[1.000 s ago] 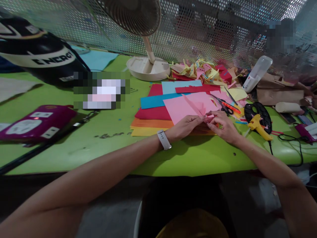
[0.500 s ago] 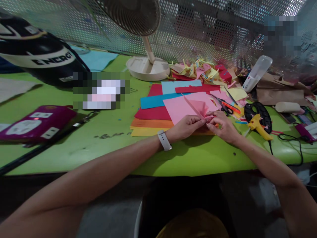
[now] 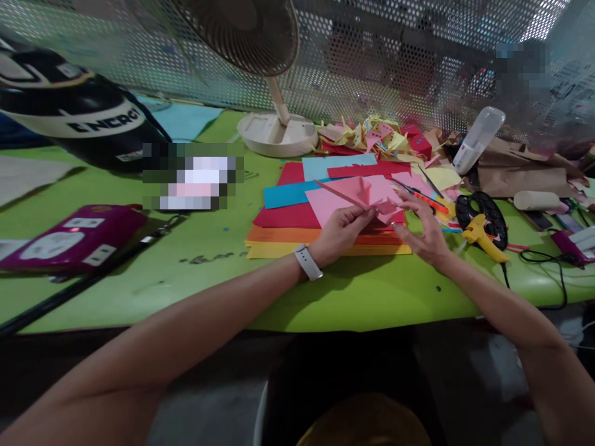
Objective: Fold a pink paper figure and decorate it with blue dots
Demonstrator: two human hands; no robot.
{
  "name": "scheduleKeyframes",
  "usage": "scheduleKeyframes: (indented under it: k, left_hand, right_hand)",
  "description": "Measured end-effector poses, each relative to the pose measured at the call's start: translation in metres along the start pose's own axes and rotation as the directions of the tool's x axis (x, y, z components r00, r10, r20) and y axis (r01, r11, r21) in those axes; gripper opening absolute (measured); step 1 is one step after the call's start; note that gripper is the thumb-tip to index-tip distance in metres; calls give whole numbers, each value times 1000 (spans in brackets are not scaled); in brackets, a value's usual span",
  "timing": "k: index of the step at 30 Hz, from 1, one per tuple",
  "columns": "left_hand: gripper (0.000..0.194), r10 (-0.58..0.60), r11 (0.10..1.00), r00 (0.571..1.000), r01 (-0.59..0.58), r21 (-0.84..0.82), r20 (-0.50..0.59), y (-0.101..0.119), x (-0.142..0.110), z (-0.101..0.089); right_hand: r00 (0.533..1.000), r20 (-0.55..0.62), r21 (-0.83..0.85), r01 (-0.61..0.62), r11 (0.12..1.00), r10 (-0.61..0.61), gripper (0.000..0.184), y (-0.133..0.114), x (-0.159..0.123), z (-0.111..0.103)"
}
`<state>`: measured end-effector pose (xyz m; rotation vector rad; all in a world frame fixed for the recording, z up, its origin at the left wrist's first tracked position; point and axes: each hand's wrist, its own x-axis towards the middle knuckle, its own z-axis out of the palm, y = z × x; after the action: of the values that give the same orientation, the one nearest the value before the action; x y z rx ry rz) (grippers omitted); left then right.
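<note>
Pinched in my left hand (image 3: 346, 229) is a folded piece of pink paper (image 3: 360, 189), with creased flaps standing up and a long narrow point toward the left. My right hand (image 3: 424, 230) is just right of it, thumb and fingers spread apart, holding nothing. Beneath the folded piece lies a flat pink sheet (image 3: 320, 207) on a pile of coloured paper: a blue strip (image 3: 283, 195), red sheets (image 3: 283, 217), orange sheets (image 3: 279, 234) and yellow sheets (image 3: 269, 250). Scissors (image 3: 413, 189) lie beyond my right fingers.
A yellow glue gun (image 3: 483, 235) rests by a black palette (image 3: 478, 207) on the right. Behind the pile are a fan (image 3: 276, 136) and paper scraps (image 3: 381, 136). A white bottle (image 3: 478, 141) leans nearby. On the left are a purple power strip (image 3: 83, 235) and a large black bottle (image 3: 93, 118).
My right hand has let go of the folded pink paper and opened out to the right. The left hand keeps its hold, and the paper's long point has swung further left.
</note>
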<state>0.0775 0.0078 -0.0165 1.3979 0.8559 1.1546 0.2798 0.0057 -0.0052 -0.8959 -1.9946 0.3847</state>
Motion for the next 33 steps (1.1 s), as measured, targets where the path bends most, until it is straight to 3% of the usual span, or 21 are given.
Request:
scheduleKeyframes:
  k: [2,7,11,16,24,33]
  left_hand:
    - [52,-5,998,999,3,-58,-37,1,0,1]
    - [51,-27,1000,999,27,-9,-27,-6,0,2]
    - [40,4,997,999,-7,73,39,-8,-2,3]
    - [32,-5,1000,998,5,2,66,-4,-5,4]
    - [34,-103,984,991,114,-136,89,-10,-6,3]
    - [38,-74,973,980,112,-200,186,-6,-6,4]
  right_hand:
    - [995,-40,87,-88,992,92,25,1,0,0]
    - [945,215,165,-283,945,245,40,0,0,5]
    - [937,220,189,-315,930,272,46,-2,0,8]
    - [934,209,233,-336,912,291,46,-4,1,7]
    - [897,287,404,-433,806,337,44,-1,1,8]
    - [864,365,437,-488,756,346,50,-4,1,2]
